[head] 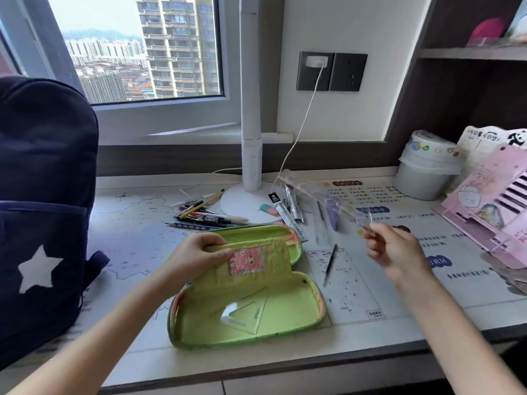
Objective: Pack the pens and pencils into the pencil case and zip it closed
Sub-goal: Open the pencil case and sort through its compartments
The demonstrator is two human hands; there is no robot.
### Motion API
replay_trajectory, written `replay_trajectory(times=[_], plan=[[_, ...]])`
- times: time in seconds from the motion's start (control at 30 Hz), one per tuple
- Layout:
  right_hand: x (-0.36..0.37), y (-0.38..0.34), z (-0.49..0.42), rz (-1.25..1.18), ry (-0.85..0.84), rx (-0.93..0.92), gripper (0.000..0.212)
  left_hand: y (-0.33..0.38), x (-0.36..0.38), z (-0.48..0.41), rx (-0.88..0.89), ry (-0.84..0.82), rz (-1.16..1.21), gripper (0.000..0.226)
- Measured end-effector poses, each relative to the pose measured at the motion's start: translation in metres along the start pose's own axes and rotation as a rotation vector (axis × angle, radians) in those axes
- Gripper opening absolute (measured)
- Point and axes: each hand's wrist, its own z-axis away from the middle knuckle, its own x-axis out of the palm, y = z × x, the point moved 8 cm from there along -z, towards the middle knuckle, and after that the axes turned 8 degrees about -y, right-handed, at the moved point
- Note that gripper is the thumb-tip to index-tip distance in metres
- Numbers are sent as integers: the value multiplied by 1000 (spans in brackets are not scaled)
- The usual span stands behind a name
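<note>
Case [251, 306] open, flap (centre) in left grip [196, 252]

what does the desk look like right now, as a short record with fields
case: green pencil case lying open on the desk
inside case: clear set square
left hand: left hand holds the case's middle flap
right hand: right hand holds a clear ruler above the desk, blurred
loose items: pile of pens and pencils behind the case; single pen to its right
left of case: dark backpack
zip: not closed
</note>
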Motion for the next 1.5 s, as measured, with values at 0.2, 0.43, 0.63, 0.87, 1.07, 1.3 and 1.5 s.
replay_trajectory(times=[0.2,0.43,0.63,0.87,1.07,1.3,1.5], plan=[[31,-4,57,339,-599,206,23,-2,-3,9,15,67,-3,16],[72,33,86,684,-676,298,18,25,-16,43,351,514,-586,37],[93,54,92,913,-674,302,21,31,-8,61,428,591,-783,35],[119,20,103,1474,-550,-304,38,18,1,52,366,334,-732,26],[139,53,120,1726,-885,-415,35,9,0,49,314,235,-673,32],[96,1,68,1293,-343,-415,25,6,-11,38,266,188,-358,15],[56,22,-31,1501,105,6,32,1,-13,27,183,198,-235,15]])
